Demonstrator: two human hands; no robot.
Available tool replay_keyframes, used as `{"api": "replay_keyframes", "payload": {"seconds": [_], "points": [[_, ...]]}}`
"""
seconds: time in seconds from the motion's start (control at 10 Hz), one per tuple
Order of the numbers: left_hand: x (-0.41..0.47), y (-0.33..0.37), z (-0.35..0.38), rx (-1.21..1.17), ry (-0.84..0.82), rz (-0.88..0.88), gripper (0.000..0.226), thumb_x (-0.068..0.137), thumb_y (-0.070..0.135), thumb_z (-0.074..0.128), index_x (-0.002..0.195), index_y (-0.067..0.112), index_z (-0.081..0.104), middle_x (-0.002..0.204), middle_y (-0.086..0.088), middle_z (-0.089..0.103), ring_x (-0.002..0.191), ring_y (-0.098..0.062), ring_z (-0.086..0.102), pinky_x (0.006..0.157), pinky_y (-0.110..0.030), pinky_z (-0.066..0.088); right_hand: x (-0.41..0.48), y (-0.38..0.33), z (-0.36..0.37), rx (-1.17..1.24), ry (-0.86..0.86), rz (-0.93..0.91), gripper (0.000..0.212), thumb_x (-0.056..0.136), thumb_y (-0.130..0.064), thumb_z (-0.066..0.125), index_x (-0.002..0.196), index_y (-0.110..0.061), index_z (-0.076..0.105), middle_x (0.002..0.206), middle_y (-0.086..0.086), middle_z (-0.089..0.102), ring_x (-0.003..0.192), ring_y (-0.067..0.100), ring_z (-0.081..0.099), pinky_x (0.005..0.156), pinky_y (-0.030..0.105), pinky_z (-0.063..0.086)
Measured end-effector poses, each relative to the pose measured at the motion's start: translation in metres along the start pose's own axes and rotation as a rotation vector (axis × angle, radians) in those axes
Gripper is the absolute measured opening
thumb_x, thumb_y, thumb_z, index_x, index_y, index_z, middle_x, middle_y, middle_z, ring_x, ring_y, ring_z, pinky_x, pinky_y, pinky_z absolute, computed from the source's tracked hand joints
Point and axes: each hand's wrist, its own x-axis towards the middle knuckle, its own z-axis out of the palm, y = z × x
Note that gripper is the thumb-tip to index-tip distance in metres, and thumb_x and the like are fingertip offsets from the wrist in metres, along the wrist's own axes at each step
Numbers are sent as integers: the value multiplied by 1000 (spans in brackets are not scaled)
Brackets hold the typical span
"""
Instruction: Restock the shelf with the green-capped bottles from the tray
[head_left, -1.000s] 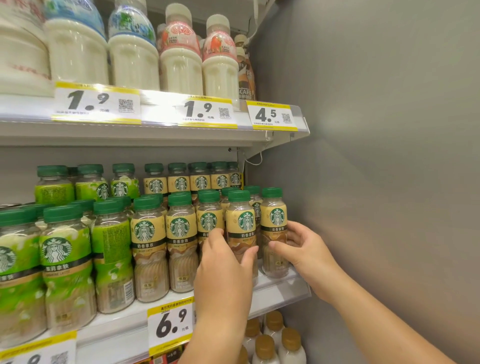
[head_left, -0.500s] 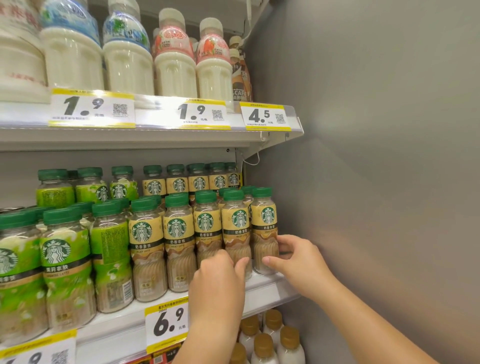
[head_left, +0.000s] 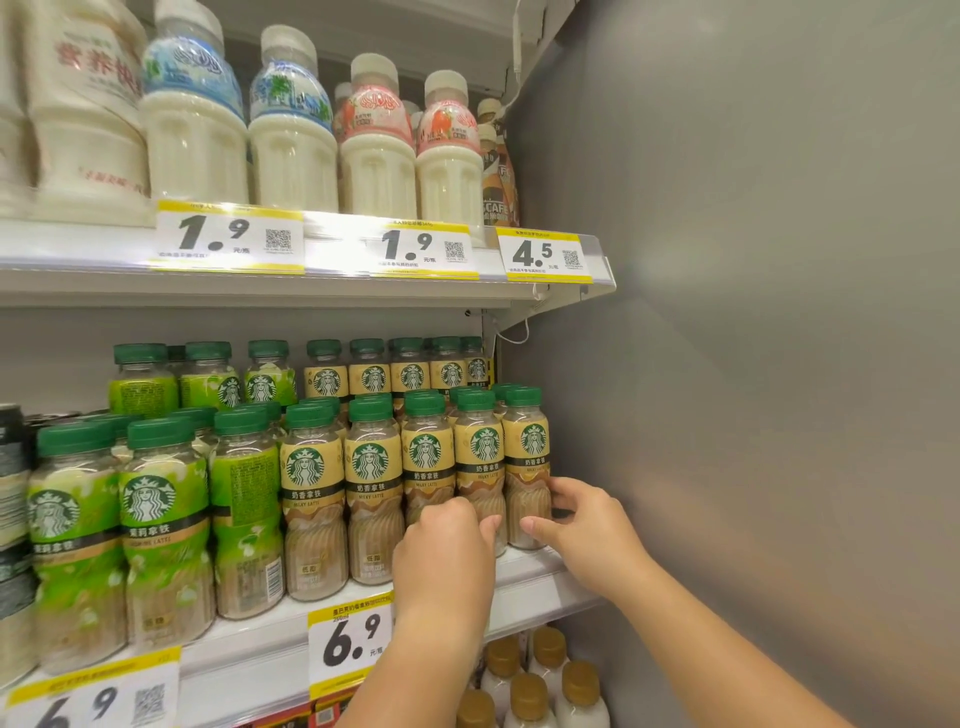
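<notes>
Right hand (head_left: 587, 530) pinches the end bottle (head_left: 527, 467) low, thumb and fingers round its base. Left hand (head_left: 447, 556), just beside, curls onto the next bottle (head_left: 480, 457). Both bottles stand in the front row of the shelf (head_left: 524, 579). Risk: with grips this low in a packed row, a shove could topple neighbours over the edge.

1. The left hand (head_left: 441, 551) has slid down the second yellow-label bottle (head_left: 480, 447) from the right. 1 s ago its fingertips reached the dark label band; now it grips only the brown base, at lower centre of the frame.
2. The right hand (head_left: 587, 530) has dropped a little on the end yellow-label bottle (head_left: 530, 447), and its fingers are now below the band.
3. The gap between these 2 bottles has closed.
4. The price tags (head_left: 545, 254) now sit lower in the frame.
</notes>
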Motion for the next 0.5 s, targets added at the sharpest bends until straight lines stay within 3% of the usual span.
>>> {"api": "replay_keyframes", "payload": {"seconds": [0.2, 0.4, 0.5], "points": [[0, -2, -6, 20, -5, 57, 34, 99, 48, 45, 86, 17, 53, 92, -4, 66, 90, -29, 65, 69, -34, 47, -7, -2, -1, -32, -10, -23, 53, 86, -39, 70, 135, -30, 52, 128, -12, 63, 116, 10, 59, 101, 35, 50], [-6, -8, -22, 260, 3, 204, 34, 102, 42, 36, 103, 15, 57, 97, -4, 67, 90, -28, 67, 61, -31, 38, -27, -12, -14, -387, -50, -69, 72, 94, -49, 54, 154, -24, 23, 158, -5, 33, 144, 16, 33, 115, 36, 33], [-8, -15, -38, 313, -11, 244, 39, 101, 46, 34, 112, 15, 55, 107, -6, 64, 98, -27, 63, 63, -33, 37, -39, -30, -22, -541, -135, -84, 79, 94, -54, 50, 156, -21, 14, 163, -2, 21, 149, 16, 18, 119, 35, 22]]}}
